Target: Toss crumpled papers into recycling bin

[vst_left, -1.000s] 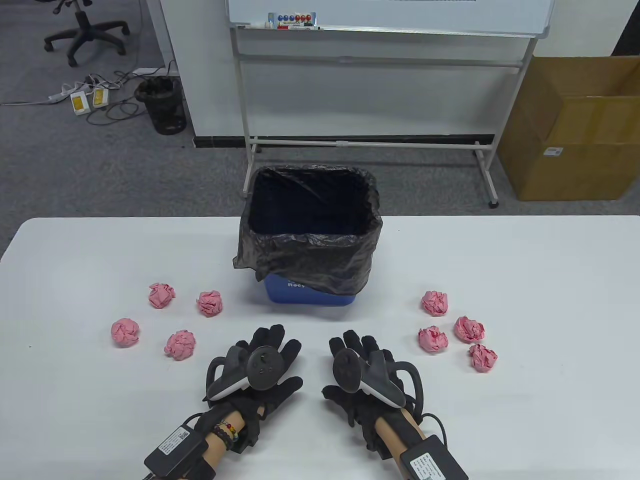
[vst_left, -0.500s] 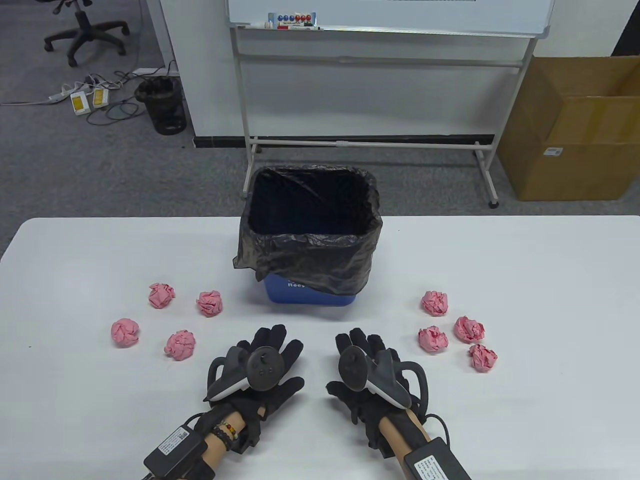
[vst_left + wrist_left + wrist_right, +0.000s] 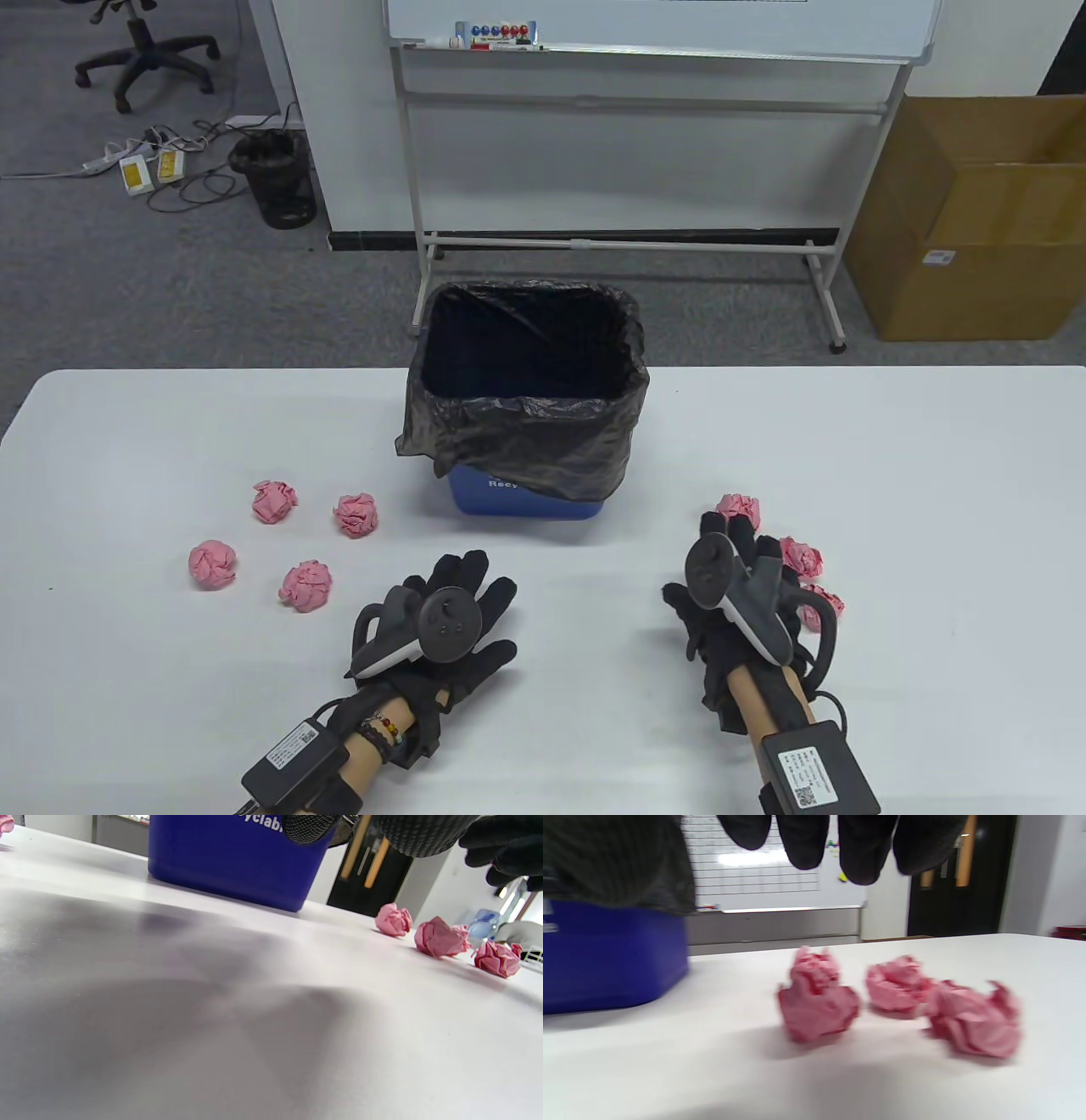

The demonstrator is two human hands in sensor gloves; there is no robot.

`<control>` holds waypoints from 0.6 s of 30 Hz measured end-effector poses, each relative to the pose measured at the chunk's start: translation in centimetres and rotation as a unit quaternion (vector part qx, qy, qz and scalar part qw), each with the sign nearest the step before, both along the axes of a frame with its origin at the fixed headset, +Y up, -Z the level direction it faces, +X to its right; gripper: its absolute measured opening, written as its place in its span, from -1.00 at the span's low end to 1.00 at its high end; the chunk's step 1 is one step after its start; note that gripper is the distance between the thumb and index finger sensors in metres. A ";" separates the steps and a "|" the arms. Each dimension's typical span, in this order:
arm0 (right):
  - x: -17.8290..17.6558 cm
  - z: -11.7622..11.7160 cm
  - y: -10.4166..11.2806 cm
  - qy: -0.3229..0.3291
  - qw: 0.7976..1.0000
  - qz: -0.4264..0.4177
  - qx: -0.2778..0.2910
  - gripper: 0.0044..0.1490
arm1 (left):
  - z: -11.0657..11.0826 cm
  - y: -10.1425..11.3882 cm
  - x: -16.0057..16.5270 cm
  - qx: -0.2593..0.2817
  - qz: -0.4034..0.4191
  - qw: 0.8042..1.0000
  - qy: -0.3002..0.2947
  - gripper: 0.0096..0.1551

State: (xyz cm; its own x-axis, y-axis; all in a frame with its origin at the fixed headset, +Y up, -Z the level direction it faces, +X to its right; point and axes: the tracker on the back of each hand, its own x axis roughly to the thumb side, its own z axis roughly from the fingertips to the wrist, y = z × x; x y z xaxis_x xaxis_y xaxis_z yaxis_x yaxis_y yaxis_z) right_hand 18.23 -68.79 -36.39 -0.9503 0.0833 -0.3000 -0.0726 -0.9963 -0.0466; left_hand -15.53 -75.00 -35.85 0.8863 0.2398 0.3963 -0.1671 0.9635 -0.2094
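The blue recycling bin (image 3: 530, 501), lined with a black bag (image 3: 526, 424), stands mid-table. Several pink crumpled paper balls lie on each side of it. My left hand (image 3: 458, 598) rests flat and open on the table, right of the nearest left ball (image 3: 306, 585). My right hand (image 3: 736, 564) is open over the right cluster, hiding one ball and partly covering others (image 3: 802, 556). In the right wrist view my fingertips (image 3: 861, 853) hang above three balls, the closest (image 3: 818, 1005) just below them, not touching. The left wrist view shows the bin (image 3: 237, 857) and three right-side balls (image 3: 439, 939).
The white table (image 3: 891, 475) reaches to the frame's sides. Behind it on the floor are a whiteboard stand (image 3: 628, 242), a cardboard box (image 3: 976, 221) at right and a black mesh wastebasket (image 3: 276, 178) at left.
My right hand has moved right and forward from beside the left hand to over the right cluster of paper balls. The left hand and all the papers have stayed still.
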 end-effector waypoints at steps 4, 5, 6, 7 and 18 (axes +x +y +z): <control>3.7 -1.0 -0.1 -0.061 0.998 -0.004 -0.016 0.24 | -0.1 0.0 0.1 -0.001 0.003 1.000 -0.001 -0.08; 4.3 -1.2 -0.2 -0.071 0.997 -0.007 -0.020 0.25 | -0.1 0.0 0.1 -0.002 0.000 1.000 -0.002 -0.08; 5.1 -1.4 -0.5 -0.084 0.996 -0.011 -0.023 0.25 | 0.0 0.0 0.2 -0.003 -0.001 1.000 -0.004 -0.08; 5.5 -1.6 -0.7 -0.090 0.996 -0.011 -0.025 0.25 | 0.0 0.0 0.2 -0.002 -0.001 1.000 -0.004 -0.08; 9.2 -2.6 -4.6 -0.168 0.981 0.006 -0.094 0.29 | -0.1 -0.1 0.3 -0.007 -0.002 1.000 -0.004 -0.08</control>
